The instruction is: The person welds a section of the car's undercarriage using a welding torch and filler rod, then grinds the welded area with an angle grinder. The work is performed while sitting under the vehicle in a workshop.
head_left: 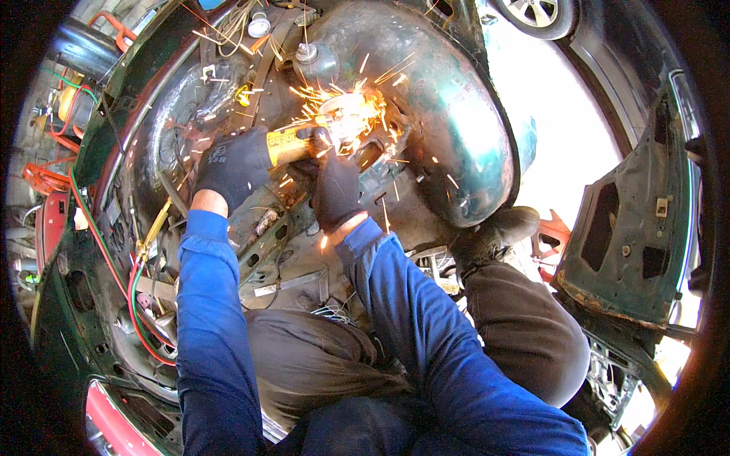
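Note:
A yellow and black angle grinder [287, 144] lies crosswise between my gloved hands. My left hand [234, 169], in a black glove, is wrapped round the rear of its body. Near the grinder's head, my right hand [334, 186] grips the front, its fingers partly hidden. Bright orange sparks [353, 114] burst from the disc end, where it meets the metal by the rounded green wheel arch [456, 114]. Glare hides the disc and the exact spot of contact.
A yellow torch [156, 228] with red and green hoses [137, 304] lies at the left. My bent knee [525, 327] and shoe [508, 226] are at the right, near a stripped green car door [627, 235]. Loose wires [228, 30] hang at the top. Another car's wheel [536, 14] stands beyond.

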`<state>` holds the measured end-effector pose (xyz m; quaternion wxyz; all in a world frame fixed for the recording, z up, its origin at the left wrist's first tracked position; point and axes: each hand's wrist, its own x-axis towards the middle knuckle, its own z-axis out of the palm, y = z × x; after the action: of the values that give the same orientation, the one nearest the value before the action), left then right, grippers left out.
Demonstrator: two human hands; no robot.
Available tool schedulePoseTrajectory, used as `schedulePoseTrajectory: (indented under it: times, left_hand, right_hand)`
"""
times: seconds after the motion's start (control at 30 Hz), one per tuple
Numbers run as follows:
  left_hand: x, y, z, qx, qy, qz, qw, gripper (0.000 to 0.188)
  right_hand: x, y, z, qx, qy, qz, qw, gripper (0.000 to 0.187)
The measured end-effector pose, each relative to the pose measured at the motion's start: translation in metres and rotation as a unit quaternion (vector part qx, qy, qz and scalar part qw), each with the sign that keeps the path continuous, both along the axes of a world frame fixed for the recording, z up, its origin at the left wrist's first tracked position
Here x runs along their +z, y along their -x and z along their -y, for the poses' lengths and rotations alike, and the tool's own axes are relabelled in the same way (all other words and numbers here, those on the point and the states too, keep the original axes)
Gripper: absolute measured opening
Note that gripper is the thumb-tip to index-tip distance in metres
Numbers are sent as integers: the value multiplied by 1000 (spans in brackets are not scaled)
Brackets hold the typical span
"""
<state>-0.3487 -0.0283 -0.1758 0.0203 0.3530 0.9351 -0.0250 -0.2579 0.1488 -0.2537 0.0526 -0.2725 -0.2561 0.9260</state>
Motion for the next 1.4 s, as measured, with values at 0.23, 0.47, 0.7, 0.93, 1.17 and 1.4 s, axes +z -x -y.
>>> schedulePoseTrajectory:
  times: [0.23, 0.47, 0.7, 0.93, 1.17, 1.4]
  left_hand:
    - [11, -8, -9, 19, -49, 4, 999, 64]
    - [22, -16, -23, 19, -27, -12, 999, 59]
    - [11, -4, -14, 20, -24, 18, 999, 58]
    - [18, -14, -14, 49, -29, 21, 998, 55]
    - [23, -16, -19, 45, -6, 30, 999, 52]
    - [19, -16, -16, 23, -14, -4, 1000, 50]
  right_hand:
    - [7, -4, -4, 18, 56, -11, 998, 44]
    - [10, -14, -10, 15, 25, -13, 999, 50]
    - [22, -15, -11, 21, 51, -28, 998, 53]
    - [28, -8, -9, 27, -2, -12, 1000, 48]
    - [13, -6, -11, 20, -29, 10, 999, 55]
    - [29, -8, -14, 23, 8, -12, 1000, 51]
